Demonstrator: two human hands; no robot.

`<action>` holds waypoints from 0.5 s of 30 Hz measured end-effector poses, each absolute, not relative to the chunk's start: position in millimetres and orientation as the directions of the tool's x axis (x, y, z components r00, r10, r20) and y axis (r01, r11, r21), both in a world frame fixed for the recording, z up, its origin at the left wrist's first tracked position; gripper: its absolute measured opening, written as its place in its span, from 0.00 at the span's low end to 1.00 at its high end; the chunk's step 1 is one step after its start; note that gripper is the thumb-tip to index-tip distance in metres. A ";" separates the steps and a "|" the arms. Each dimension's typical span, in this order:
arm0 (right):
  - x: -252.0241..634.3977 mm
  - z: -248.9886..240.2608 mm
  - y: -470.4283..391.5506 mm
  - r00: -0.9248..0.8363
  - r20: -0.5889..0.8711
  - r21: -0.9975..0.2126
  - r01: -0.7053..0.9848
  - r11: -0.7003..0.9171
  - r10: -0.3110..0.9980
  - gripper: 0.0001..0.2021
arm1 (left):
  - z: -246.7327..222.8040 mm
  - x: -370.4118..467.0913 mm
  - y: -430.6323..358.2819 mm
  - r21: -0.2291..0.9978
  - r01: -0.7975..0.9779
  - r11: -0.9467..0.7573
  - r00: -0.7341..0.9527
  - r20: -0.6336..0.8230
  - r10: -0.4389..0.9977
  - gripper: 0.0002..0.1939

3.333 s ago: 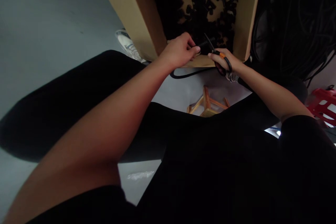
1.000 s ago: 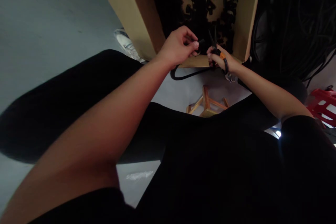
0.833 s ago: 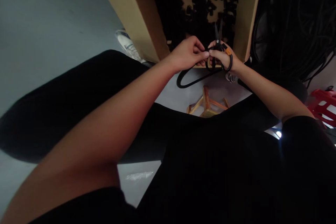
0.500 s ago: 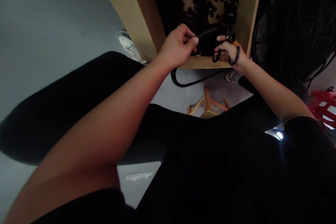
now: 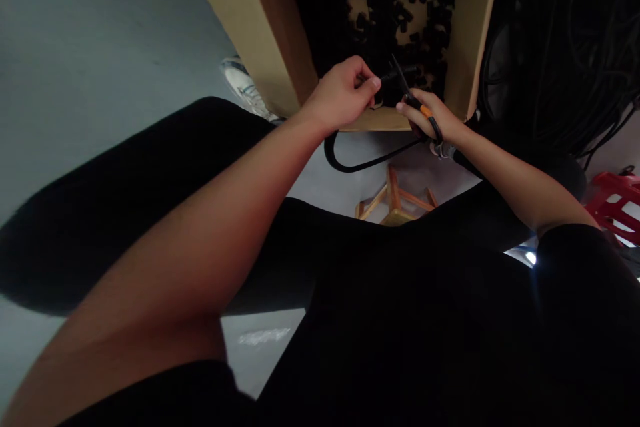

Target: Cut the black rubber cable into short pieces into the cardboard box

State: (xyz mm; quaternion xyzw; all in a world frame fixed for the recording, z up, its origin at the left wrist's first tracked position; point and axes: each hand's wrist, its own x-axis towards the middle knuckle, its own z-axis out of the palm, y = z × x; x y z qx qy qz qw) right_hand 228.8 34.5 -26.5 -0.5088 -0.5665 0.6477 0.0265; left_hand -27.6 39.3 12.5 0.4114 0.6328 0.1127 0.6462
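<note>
My left hand (image 5: pixel 347 93) is pinched on a black cable (image 5: pixel 387 77) over the near end of a cardboard box. A thicker black loop of cable (image 5: pixel 345 165) hangs below, outside the box. My right hand (image 5: pixel 433 113) grips scissors (image 5: pixel 423 110) with black and orange handles. Their blades point up and to the left and stand apart, close to the cable's free end. Whether they touch the cable I cannot tell.
The cardboard box (image 5: pixel 480 33) holds several short black pieces (image 5: pixel 403 13). Dark coiled cables (image 5: pixel 565 47) lie to its right. Below it stands a small wooden stool (image 5: pixel 395 197). A red plastic stool (image 5: pixel 615 203) is at the right edge. My shoe (image 5: pixel 245 87) is left of the box.
My right hand has turned and moved slightly down and left, and the scissors' blades now show up against the cable. My left hand has shifted a little, still pinching the cable.
</note>
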 end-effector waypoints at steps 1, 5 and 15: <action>227.7 -23.9 32.8 -0.465 -0.642 -0.749 0.550 -0.371 0.609 0.31 | 14.7 -27.9 40.5 0.661 0.403 0.633 0.161 -0.732 0.662 0.15; 221.2 -20.1 26.1 -0.443 -0.698 -0.705 0.563 -0.430 0.563 0.33 | 15.5 -25.7 42.5 0.605 0.517 0.606 0.096 -0.744 0.661 0.20; 214.8 -36.2 41.7 -0.459 -0.711 -0.700 0.531 -0.478 0.532 0.31 | -2.8 -31.4 45.3 0.579 0.491 0.651 0.066 -0.770 0.635 0.15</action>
